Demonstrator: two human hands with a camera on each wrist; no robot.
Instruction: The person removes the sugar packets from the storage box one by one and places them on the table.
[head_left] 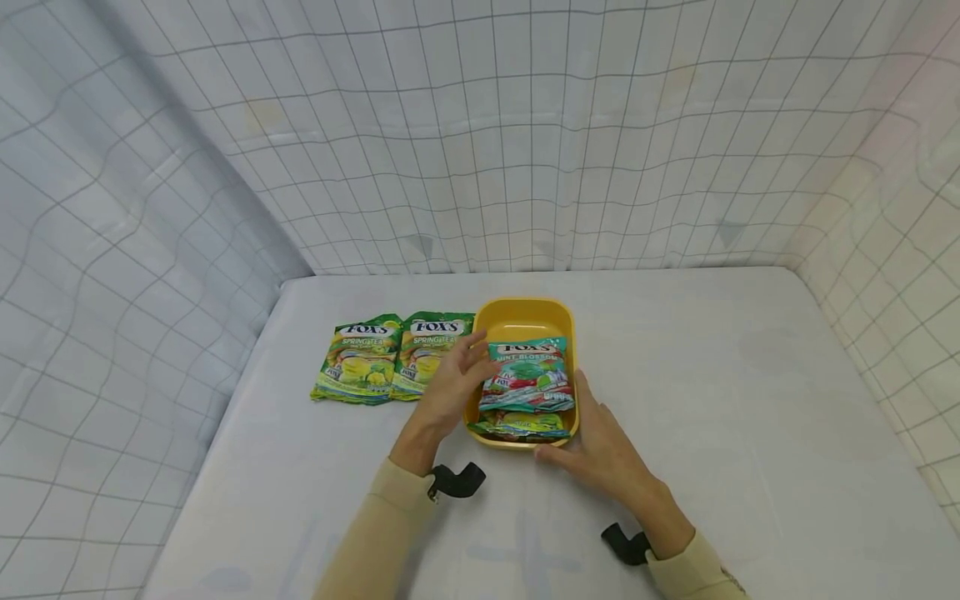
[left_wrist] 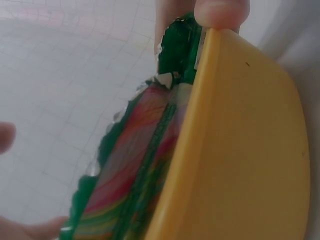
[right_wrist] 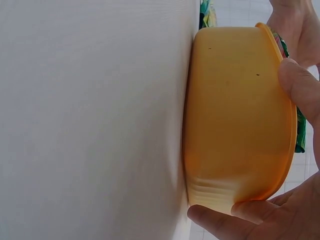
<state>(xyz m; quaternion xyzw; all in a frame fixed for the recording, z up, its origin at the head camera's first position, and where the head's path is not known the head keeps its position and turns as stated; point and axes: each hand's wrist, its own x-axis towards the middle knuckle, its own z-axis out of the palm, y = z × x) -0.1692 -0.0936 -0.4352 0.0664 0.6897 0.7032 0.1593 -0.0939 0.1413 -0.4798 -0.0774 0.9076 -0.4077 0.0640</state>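
A yellow plastic tub point(head_left: 525, 310) stands on the table with candy bags in it. On top lies a teal Fox's Mint Blossom bag point(head_left: 528, 375), and a green-yellow bag point(head_left: 525, 423) shows below it at the near end. My left hand point(head_left: 450, 387) reaches over the tub's left rim, its fingers loosely spread by the left edge of the Mint Blossom bag. Around the tub's near right corner, my right hand point(head_left: 603, 446) grips with the thumb at the near rim and fingers along the right wall. The right wrist view shows that thumb point(right_wrist: 300, 82) against the rim.
Two green Fox's Spring Tea bags, a left one point(head_left: 360, 362) and a right one point(head_left: 431, 350), lie side by side left of the tub. White table point(head_left: 720, 400) extends to the right. Grid-patterned white curtains point(head_left: 525, 150) surround it at the back and sides.
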